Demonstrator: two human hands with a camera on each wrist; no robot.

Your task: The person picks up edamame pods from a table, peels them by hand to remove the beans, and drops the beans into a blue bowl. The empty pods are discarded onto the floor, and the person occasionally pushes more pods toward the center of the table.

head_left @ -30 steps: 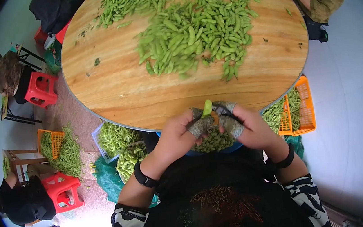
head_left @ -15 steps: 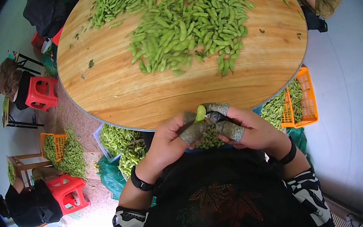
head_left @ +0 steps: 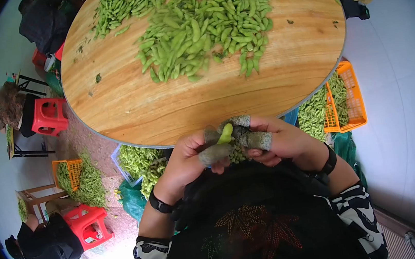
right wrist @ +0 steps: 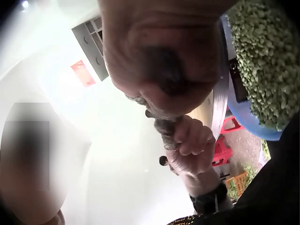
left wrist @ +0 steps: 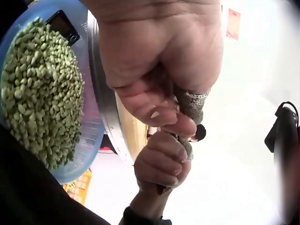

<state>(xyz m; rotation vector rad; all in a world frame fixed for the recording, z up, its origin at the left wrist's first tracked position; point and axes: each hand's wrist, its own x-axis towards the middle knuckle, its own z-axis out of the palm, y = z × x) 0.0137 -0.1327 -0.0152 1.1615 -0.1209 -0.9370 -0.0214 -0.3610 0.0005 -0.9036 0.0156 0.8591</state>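
Note:
A plump green pod [head_left: 225, 133] stands tilted between the two hands in the head view, near the table's front edge. The left hand [head_left: 192, 154] pinches it with thumb and finger, both wrapped in grey coverings. Right beside it the right hand [head_left: 282, 140] has its wrapped thumb and forefinger curled together at the pod's side; whether something dark sits between them is unclear. Both wrist views show the hands meeting, with the pod itself hidden. Below them is a blue basin [left wrist: 96, 136] holding many shelled beans [left wrist: 42, 93].
Loose pods [head_left: 176, 40] are heaped on the round wooden table [head_left: 139, 122]. Orange crates [head_left: 352, 96] and a pale crate with pods flank it. Red stools [head_left: 49, 116] and seated people are at the left; another person sits at the far right. A dark phone-like object [left wrist: 63, 27] lies at the basin's rim.
The table and heap have shifted up and left in the head view. The pod has moved slightly left with the left hand, and the hands remain close together.

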